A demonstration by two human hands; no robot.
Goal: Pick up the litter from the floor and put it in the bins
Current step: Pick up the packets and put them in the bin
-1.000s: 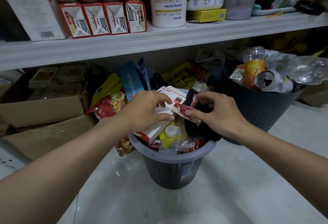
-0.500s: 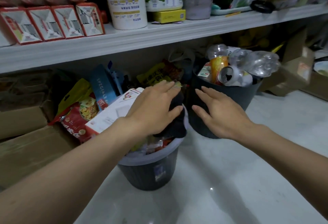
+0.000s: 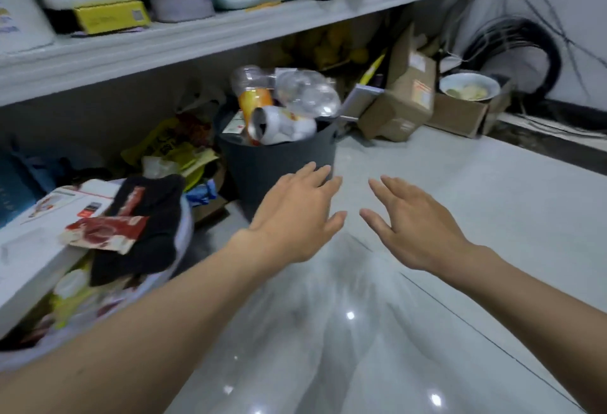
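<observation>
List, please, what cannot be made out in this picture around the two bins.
Near bin: head view; only a blurred piece of rim shows, the rest lies under the white box and black cloth.
Inside of the far bin: head view; hidden by the can and clear bottles piled on top.
Contents of the bowl: head view; too small and blurred.
Yellow box label: head view; blurred.

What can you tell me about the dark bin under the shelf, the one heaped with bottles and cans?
The dark bin is a round, dark grey tub, plastic by its look, standing upright on the pale floor below the shelf. It is overfull: crushed clear bottles, an orange can and a white can lying on its side rise above its rim. Fingertips of the left hand overlap its front wall; whether they touch cannot be told.
</observation>
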